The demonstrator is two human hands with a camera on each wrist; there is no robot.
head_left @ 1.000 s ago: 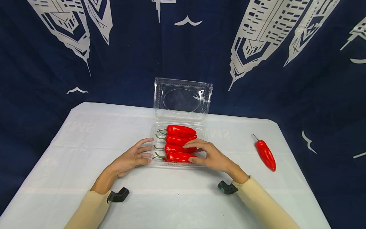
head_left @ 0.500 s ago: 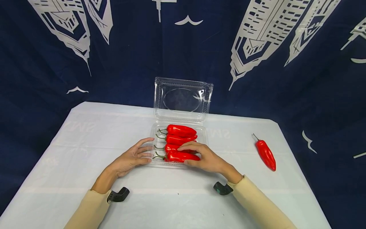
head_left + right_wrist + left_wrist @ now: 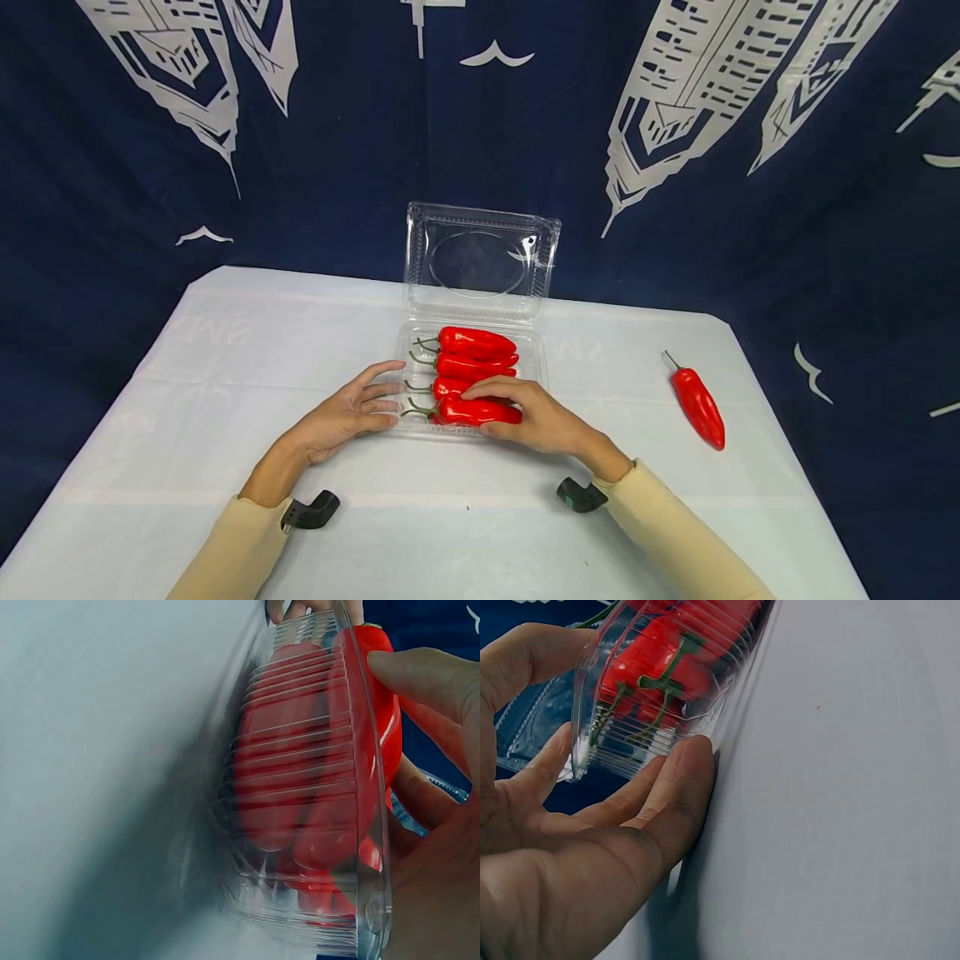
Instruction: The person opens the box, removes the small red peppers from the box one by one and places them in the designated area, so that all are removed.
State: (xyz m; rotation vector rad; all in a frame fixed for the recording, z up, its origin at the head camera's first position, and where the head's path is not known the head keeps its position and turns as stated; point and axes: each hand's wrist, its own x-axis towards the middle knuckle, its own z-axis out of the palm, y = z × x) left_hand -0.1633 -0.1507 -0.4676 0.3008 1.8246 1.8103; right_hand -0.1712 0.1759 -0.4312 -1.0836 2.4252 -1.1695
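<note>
Left hand [image 3: 341, 421], fingers apart, touches a clear plastic box [image 3: 532, 346] from the left; right hand [image 3: 543, 417] pinches the box's frontmost long red pepper [image 3: 474, 410].

We look down on four glossy red peppers [image 3: 480, 342], lying side by side across a clear plastic container [image 3: 534, 360] on a white bench [image 3: 420, 525], thin green stems [image 3: 420, 409] toward the left. The container's attached lid [image 3: 476, 262] stands open at the far side, roughly upright, an oval moulded into its panel. The nearest pepper [image 3: 480, 412] lies along the front edge, rising above the container; the tapered end of the one behind it is hidden from us. Through the ribbed side [image 3: 611, 761], we make out more red peppers underneath.
</note>
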